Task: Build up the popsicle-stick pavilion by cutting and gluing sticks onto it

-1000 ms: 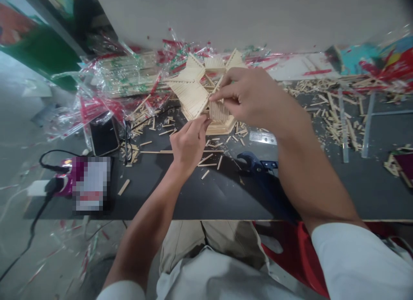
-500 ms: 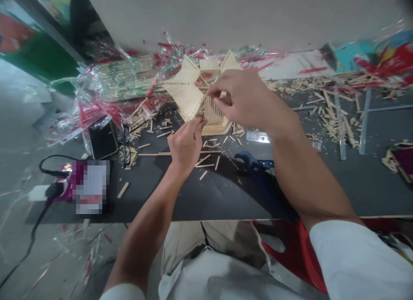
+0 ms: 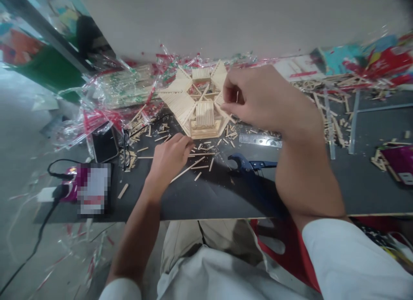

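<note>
The stick model point(image 3: 204, 113) stands at the far middle of the table point(image 3: 200, 201), its slanted panels spreading outward around an open, crossed top. It sits between the two hands, probably so that both sides can be reached.

The right hand point(image 3: 254, 98) is at the model's right side, thumb and forefinger bent toward each other with a narrow gap; I cannot tell whether they pinch anything or touch the panel. The left hand point(image 3: 171, 158) is low by the model's near left corner, fingers curled in; whether they hold a stick or touch the base is hidden.

Loose sticks point(image 3: 201, 166) lie just nearer than the base, likely kept within easy reach. The metal ruler point(image 3: 258, 140) and the blue tool point(image 3: 253, 173) lie to the near right, partly under the right forearm, which limits sideways room there.

Crumpled wrappers point(image 3: 129, 76) crowd the far left, and the wall point(image 3: 209, 25) closes the far side. A phone point(image 3: 94, 188) is close to the near left edge. The most room for moving seems to be along the table's near edge, between phone and tool.
</note>
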The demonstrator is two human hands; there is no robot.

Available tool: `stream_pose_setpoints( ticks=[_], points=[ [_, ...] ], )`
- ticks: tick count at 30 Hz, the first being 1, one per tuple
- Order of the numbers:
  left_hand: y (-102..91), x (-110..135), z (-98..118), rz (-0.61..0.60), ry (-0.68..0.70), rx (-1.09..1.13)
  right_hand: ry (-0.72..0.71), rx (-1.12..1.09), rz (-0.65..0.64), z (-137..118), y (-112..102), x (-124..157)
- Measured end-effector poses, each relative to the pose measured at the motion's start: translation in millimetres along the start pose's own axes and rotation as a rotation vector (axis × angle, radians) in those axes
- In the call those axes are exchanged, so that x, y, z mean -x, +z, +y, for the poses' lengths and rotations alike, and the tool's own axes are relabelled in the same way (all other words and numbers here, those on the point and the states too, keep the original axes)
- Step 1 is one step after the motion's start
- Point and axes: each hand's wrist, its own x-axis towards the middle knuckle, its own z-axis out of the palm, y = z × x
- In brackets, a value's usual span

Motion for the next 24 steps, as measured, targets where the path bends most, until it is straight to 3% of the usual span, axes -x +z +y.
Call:
stream_pose_setpoints(
  ticks=[4, 7, 10, 16, 20, 24],
  points=[
    [-12.4, 18.1, 15.4, -0.178, -0.049, -0.076, 0.031, 0.094, -0.106, 13.4, -11.6, 9.2],
    [-9.6, 34.6, 32.5, -0.296, -0.027, -0.055, 0.060, 0.111, -0.225, 21.7, -20.4, 14.7],
    [-1.3, 50.4, 44.4, -0.338, -0.094, -0.068, 0.074, 0.110, -0.276, 28.3, -27.3, 18.5],
    [9.8, 70.8, 42.0, -0.206, -0.189, -0.054, 0.065, 0.184, -0.249, 30.7, -32.6, 25.8],
    [16.6, 75.9, 39.2, -0.093, -0.211, -0.044, 0.053, 0.222, -0.313, 20.5, -38.0, 32.6],
    [25.4, 75.3, 42.1, -0.060, -0.199, -0.072, 0.082, 0.249, -0.342, 14.8, -42.4, 36.8]
  ],
)
